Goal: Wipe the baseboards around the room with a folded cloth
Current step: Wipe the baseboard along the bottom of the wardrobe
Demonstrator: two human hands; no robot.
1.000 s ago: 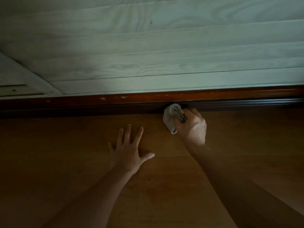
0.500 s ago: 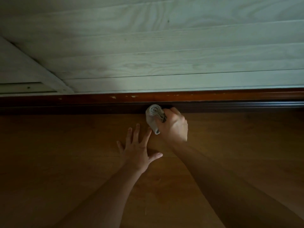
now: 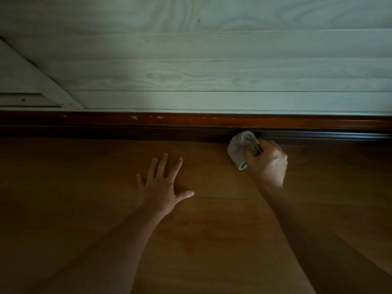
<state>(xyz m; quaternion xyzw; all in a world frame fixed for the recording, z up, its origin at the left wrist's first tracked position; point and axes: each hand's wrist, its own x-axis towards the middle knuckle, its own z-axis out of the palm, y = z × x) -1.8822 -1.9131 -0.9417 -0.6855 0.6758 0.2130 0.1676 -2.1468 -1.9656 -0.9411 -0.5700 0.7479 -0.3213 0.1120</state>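
Baseboard [image 3: 191, 126]: dark reddish-brown strip running the full width of the view, at the foot of the pale wood-plank wall [image 3: 212, 71]. Pale chips show along its upper edge left of centre. Light is dim, and the lower face of the strip is in shadow.

Far left: a white diagonal trim piece [image 3: 42, 81] meets the wall above the strip.

Left of centre: my left hand [image 3: 163, 185] lies palm down on the brown wood floor [image 3: 84, 187], fingers spread and pointing toward the wall, thumb out to the right. It holds nothing. It sits well short of the strip.

Right of centre: my right hand [image 3: 267, 164] is closed in a fist around the folded cloth [image 3: 239, 147]. Cloth is light grey, bunched in layers, and sticks out of the fist to the left and toward the wall. Its upper end touches the dark lower face of the strip. Its lower end is at floor level; I cannot tell whether it presses on the floor.

Both forearms are bare and enter from the bottom edge.
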